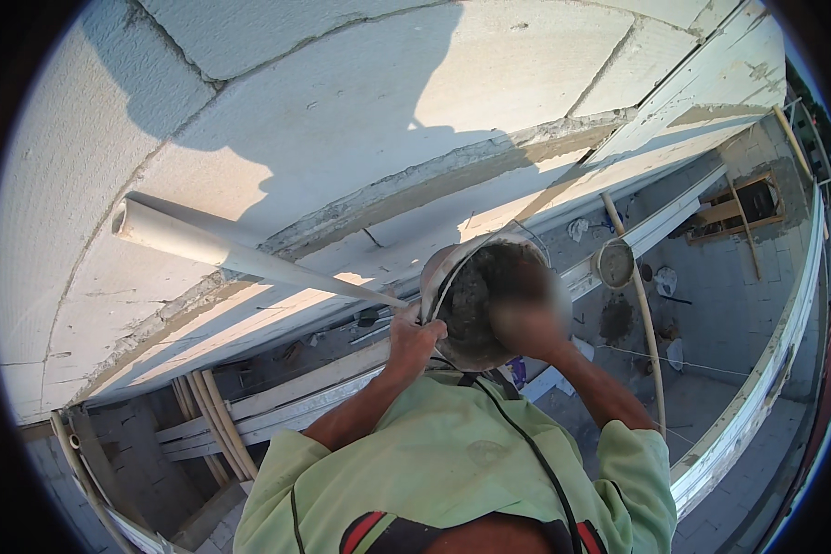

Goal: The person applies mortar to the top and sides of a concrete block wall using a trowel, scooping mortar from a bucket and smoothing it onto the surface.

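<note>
A bucket (428, 288) of grey mortar (471, 300) is in front of my chest, its mouth tilted up toward me. My left hand (414, 340) is closed on the near-left side of its rim, fingers wrapped over the edge. Reaching into the bucket's right side is my right hand (531, 319), smeared by a blur, so its fingers and anything in them cannot be made out. A thin wire handle arcs across the mouth. The narrow end of a long white pipe (240, 254) comes close to my left hand.
A pale block wall (342, 111) with rough mortar joints rises ahead. Lower down are long planks (286, 397), several wooden poles (217, 425), an upright pole (642, 314) and a second bucket (614, 265). A framed opening (743, 208) lies at the far right.
</note>
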{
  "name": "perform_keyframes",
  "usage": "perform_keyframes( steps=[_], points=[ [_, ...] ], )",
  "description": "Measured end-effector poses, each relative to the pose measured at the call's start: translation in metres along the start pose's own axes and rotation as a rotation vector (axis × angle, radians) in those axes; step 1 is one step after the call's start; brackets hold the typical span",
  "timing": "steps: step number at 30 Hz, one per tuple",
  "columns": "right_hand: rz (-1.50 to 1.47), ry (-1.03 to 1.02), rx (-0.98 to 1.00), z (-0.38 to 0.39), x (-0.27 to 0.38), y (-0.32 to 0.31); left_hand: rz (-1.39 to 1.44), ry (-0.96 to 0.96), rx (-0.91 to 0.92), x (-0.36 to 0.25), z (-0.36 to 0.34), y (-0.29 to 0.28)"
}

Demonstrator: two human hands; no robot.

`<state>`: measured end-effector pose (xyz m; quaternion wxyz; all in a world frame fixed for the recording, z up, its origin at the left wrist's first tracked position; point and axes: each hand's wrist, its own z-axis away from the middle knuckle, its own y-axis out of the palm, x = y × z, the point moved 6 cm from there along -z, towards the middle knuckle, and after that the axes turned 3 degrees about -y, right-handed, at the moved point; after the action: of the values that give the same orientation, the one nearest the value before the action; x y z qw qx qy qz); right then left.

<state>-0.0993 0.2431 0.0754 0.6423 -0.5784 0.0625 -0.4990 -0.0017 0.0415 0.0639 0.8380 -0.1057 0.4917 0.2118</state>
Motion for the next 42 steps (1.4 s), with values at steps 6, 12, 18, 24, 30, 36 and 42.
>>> perform_keyframes(
  steps=[6, 12, 18, 24, 30, 36, 42],
  points=[
    [-0.026, 0.008, 0.040, 0.007, 0.001, -0.030, 0.187, -0.088, -0.022, -0.010, -0.001, 0.003],
    [-0.092, 0.049, 0.088, 0.027, -0.004, -0.069, 0.267, -0.140, -0.039, 0.000, -0.009, 0.002],
    [-0.063, 0.007, 0.044, 0.069, -0.012, -0.145, 0.234, -0.139, 0.029, -0.003, -0.015, 0.017],
    [-0.049, -0.004, -0.043, 0.123, 0.003, -0.274, 0.243, -0.127, 0.095, 0.014, -0.026, 0.029],
    [0.207, 0.225, -0.163, 0.183, 0.005, -0.407, 0.038, -0.151, 0.063, 0.003, -0.023, 0.049],
    [0.020, 0.395, -0.299, 0.237, 0.016, -0.547, 0.075, -0.122, 0.108, 0.018, -0.033, 0.074],
    [0.195, 0.483, -0.465, 0.241, 0.051, -0.676, 0.257, -0.139, 0.121, 0.017, -0.031, 0.089]
  ],
)
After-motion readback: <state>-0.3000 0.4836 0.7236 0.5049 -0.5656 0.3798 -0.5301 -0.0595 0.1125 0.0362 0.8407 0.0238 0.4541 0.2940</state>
